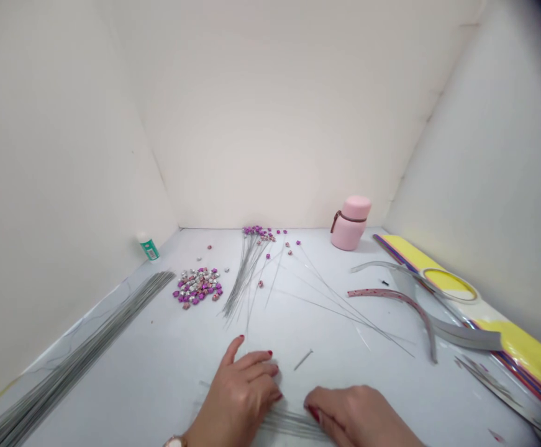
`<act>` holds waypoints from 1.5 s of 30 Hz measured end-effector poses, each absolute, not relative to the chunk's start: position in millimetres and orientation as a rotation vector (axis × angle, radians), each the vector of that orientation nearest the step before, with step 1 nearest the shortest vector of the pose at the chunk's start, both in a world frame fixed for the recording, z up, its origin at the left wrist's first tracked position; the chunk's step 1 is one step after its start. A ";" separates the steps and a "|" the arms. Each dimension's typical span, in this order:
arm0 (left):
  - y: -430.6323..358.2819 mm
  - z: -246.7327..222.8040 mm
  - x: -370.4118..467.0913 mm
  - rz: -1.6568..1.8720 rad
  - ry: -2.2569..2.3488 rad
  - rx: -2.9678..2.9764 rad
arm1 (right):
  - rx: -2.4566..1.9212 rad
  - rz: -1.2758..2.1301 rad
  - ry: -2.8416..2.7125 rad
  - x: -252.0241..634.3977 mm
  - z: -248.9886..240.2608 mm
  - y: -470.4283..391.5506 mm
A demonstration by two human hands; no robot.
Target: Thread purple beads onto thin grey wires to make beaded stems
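Near the front edge, several thin grey metal wires [289, 424] lie crosswise under and between my hands. My left hand [245, 391] rests over their left part, index finger stretched out and the other fingers loosely bent; its palm side is hidden. At the right part of the wires, my right hand [356, 410] has its fingers closed, thumb pressed against the index finger, around the wire ends. A small nail [303, 359] lies on the table just beyond, between the hands.
Left: a long wire bundle [97, 341], a pile of small folded stars [199, 287] and a glue stick [148, 247]. Far middle: wires tipped with purple stars [254, 231]. Right: a pink flask [350, 223], paper strips [391, 295], a tape roll [451, 284], yellow sheets [522, 341] and scissors [494, 388].
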State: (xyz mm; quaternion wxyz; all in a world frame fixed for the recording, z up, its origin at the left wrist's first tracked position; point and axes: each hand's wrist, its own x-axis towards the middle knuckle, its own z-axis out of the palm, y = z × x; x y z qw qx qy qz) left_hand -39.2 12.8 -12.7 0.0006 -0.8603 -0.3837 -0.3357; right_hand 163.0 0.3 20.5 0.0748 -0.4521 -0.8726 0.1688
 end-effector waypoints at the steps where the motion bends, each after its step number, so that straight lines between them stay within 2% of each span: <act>1: 15.9 -11.2 -44.9 -1.040 -1.274 -2.653 | -1.382 0.499 -2.591 167.6 24.8 4.4; 7: 31.6 5.0 -83.3 -0.803 -1.628 -2.351 | -1.508 0.336 -2.318 206.1 26.4 37.1; 15: 27.8 2.4 -78.5 -0.836 -1.727 -2.247 | -1.658 -0.018 -2.093 233.9 0.7 66.5; 21: 40.0 2.1 -99.3 -0.935 -1.908 -2.148 | -1.543 -0.193 -2.113 241.0 -7.8 77.0; 24: 47.4 1.8 -117.1 -0.951 -1.980 -2.056 | -1.469 -0.125 -2.151 228.3 -4.9 66.5; 29: 60.6 -1.0 -130.1 -0.982 -2.011 -2.033 | -1.339 0.281 -2.351 194.7 3.9 39.9; 32: 68.5 -3.6 -121.4 -1.020 -1.990 -2.138 | -1.254 0.399 -2.447 181.9 4.2 32.3; 38: 74.8 -4.4 -106.4 -1.250 -2.069 -2.324 | -1.263 0.358 -2.532 171.8 2.3 30.3; 45: 45.2 11.2 -84.9 -1.788 -2.376 -2.355 | -1.210 0.060 -2.521 167.7 -11.8 28.3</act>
